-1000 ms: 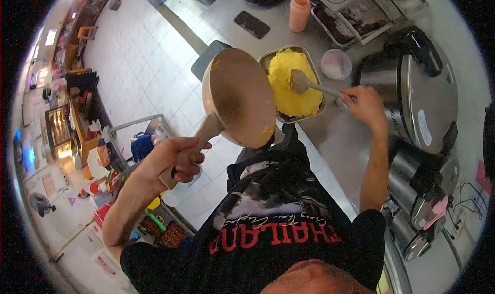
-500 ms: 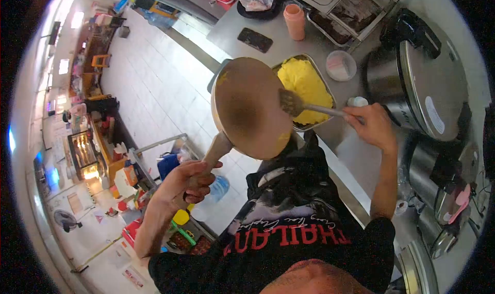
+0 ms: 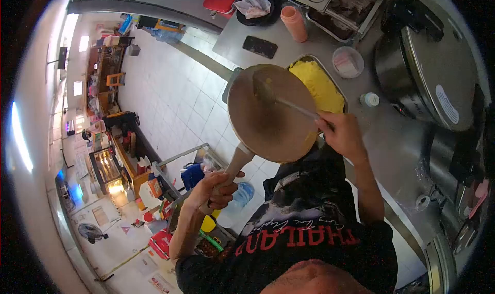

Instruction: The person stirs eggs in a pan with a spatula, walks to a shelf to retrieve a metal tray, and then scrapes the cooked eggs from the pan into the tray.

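In my left hand [image 3: 219, 191] is the handle of a frying pan [image 3: 268, 131], its fingers wrapped round it. The pan is tilted and its light brown inside shows, with a few yellow bits near the rim. My right hand [image 3: 343, 134] grips the thin grey handle of a spatula [image 3: 296, 107]. The spatula's darker head lies over the far left part of the pan's inside, looking blurred. Just right of the pan, a metal tray of soft yellow food [image 3: 319, 85] rests on the counter, partly hidden by the pan.
The steel counter [image 3: 381, 155] carries a phone [image 3: 259, 46], an orange bottle [image 3: 294, 23], a clear plastic tub [image 3: 347, 62], a small white-capped bottle [image 3: 369, 99] and a large lidded cooker [image 3: 428, 77]. A water jug [image 3: 240, 196] stands on the tiled floor below.
The spatula has moved left and away from the tray's side, so its head is now over the pan's far left. My right hand has come closer to the pan. The view has shifted.
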Action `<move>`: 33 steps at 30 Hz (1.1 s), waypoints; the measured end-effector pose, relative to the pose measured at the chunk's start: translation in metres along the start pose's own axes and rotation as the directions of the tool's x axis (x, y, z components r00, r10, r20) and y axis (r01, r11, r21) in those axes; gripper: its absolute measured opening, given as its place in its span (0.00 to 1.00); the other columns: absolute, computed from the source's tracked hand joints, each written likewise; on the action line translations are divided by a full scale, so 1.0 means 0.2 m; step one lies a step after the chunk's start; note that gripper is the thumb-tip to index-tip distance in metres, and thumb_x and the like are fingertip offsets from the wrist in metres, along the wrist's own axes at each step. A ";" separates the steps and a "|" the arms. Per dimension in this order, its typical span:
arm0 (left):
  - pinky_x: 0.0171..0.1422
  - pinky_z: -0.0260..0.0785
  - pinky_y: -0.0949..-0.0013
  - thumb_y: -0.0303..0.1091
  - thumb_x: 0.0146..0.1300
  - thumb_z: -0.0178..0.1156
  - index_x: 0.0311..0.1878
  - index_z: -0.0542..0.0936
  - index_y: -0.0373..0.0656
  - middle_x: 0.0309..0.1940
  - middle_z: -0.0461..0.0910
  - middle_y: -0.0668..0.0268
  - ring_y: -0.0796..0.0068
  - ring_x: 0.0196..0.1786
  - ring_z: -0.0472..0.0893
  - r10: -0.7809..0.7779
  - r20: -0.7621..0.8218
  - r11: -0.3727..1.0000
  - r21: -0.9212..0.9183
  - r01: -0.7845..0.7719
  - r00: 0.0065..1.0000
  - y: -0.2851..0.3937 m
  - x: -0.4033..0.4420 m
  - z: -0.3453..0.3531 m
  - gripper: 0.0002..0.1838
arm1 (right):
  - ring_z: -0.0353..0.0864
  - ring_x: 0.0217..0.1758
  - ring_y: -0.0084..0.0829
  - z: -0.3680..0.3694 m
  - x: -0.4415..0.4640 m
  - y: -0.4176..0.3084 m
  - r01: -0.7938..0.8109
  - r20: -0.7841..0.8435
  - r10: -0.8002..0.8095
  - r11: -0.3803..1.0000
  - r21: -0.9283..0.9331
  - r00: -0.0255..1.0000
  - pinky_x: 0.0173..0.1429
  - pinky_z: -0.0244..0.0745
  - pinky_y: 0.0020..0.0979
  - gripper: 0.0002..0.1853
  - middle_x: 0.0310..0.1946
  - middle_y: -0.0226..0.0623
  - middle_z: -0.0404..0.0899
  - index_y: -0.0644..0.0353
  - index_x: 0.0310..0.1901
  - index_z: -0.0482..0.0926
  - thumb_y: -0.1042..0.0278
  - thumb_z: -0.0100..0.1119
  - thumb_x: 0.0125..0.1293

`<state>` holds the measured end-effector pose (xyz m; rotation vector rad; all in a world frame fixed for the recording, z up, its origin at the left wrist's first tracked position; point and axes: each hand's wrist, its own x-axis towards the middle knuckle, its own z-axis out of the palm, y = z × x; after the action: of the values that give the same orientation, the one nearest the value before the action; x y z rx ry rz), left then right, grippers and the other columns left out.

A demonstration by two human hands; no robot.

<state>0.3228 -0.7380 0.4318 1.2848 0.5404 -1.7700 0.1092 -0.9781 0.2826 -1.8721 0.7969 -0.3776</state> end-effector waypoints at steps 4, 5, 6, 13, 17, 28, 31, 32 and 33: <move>0.12 0.46 0.84 0.40 0.69 0.47 0.57 0.67 0.38 0.19 0.59 0.75 0.89 0.14 0.56 0.016 0.008 0.999 0.044 -0.017 1.000 -0.03 0.02 0.04 0.19 | 0.80 0.30 0.48 0.00 -0.04 -0.07 0.058 -0.005 -0.058 0.998 0.019 0.998 0.35 0.72 0.42 0.10 0.24 0.51 0.78 0.65 0.33 0.79 0.65 0.59 0.60; 0.12 0.45 0.84 0.39 0.69 0.47 0.57 0.67 0.38 0.19 0.59 0.75 0.89 0.14 0.56 0.026 -0.001 0.997 0.066 -0.026 1.000 -0.03 0.03 0.05 0.19 | 0.80 0.30 0.48 0.01 -0.02 -0.08 0.071 -0.036 -0.071 0.997 -0.020 0.997 0.35 0.71 0.42 0.10 0.24 0.51 0.78 0.65 0.32 0.79 0.65 0.58 0.60; 0.12 0.45 0.83 0.39 0.69 0.47 0.57 0.67 0.38 0.19 0.59 0.75 0.89 0.14 0.56 0.030 -0.012 0.995 0.092 -0.029 0.999 -0.03 0.03 0.06 0.18 | 0.80 0.29 0.47 0.01 0.00 -0.04 0.029 -0.031 -0.031 0.998 -0.053 0.999 0.35 0.71 0.42 0.11 0.24 0.50 0.78 0.65 0.32 0.79 0.64 0.58 0.60; 0.13 0.45 0.82 0.38 0.69 0.47 0.57 0.66 0.41 0.20 0.58 0.76 0.89 0.14 0.55 0.128 -0.058 0.959 0.262 -0.109 0.990 -0.05 0.08 -0.04 0.17 | 0.72 0.21 0.23 -0.36 0.29 0.23 0.116 0.236 -0.063 0.969 -0.217 0.970 0.29 0.67 0.32 0.14 0.17 0.35 0.76 0.65 0.33 0.81 0.60 0.58 0.63; 0.13 0.47 0.83 0.37 0.68 0.51 0.60 0.64 0.42 0.20 0.58 0.76 0.90 0.14 0.55 0.170 0.022 0.930 0.328 -0.167 0.985 -0.11 0.17 -0.12 0.20 | 0.62 0.17 0.17 -0.38 0.63 0.01 0.099 0.602 -0.017 0.990 -0.104 0.798 0.22 0.60 0.25 0.16 0.14 0.22 0.66 0.65 0.29 0.81 0.58 0.60 0.62; 0.14 0.48 0.83 0.37 0.68 0.51 0.62 0.62 0.41 0.20 0.60 0.76 0.89 0.15 0.56 0.287 0.128 0.900 0.304 -0.313 0.949 -0.22 0.28 -0.21 0.22 | 0.78 0.30 0.32 -0.42 0.94 -0.62 0.441 0.886 0.070 0.847 -0.296 0.459 0.33 0.73 0.33 0.21 0.30 0.42 0.83 0.66 0.38 0.84 0.52 0.64 0.55; 0.15 0.48 0.82 0.38 0.69 0.51 0.62 0.61 0.42 0.20 0.60 0.76 0.89 0.15 0.55 0.314 0.091 0.868 0.376 -0.325 0.945 -0.24 0.29 -0.18 0.22 | 0.79 0.31 0.33 -0.26 0.94 -0.59 0.602 0.921 0.075 0.736 -0.309 0.381 0.33 0.72 0.33 0.19 0.31 0.40 0.82 0.68 0.38 0.83 0.57 0.62 0.55; 0.15 0.48 0.82 0.38 0.69 0.50 0.62 0.61 0.42 0.21 0.60 0.76 0.89 0.15 0.55 0.317 0.124 0.874 0.348 -0.340 0.940 -0.24 0.32 -0.20 0.22 | 0.79 0.33 0.34 -0.29 0.96 -0.60 0.566 0.911 0.099 0.755 -0.331 0.400 0.35 0.72 0.34 0.19 0.33 0.42 0.82 0.68 0.39 0.83 0.56 0.62 0.56; 0.15 0.49 0.82 0.38 0.69 0.50 0.63 0.60 0.43 0.21 0.60 0.77 0.89 0.15 0.55 0.324 0.151 0.880 0.316 -0.356 0.934 -0.26 0.34 -0.23 0.22 | 0.79 0.35 0.34 -0.32 0.97 -0.63 0.533 0.903 0.119 0.772 -0.346 0.414 0.36 0.72 0.34 0.20 0.35 0.43 0.82 0.68 0.39 0.82 0.56 0.61 0.56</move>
<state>0.2976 -0.7025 0.3462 1.4185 -0.0555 -1.6542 0.2586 -1.1218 0.4043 -2.3564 -0.1687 0.8474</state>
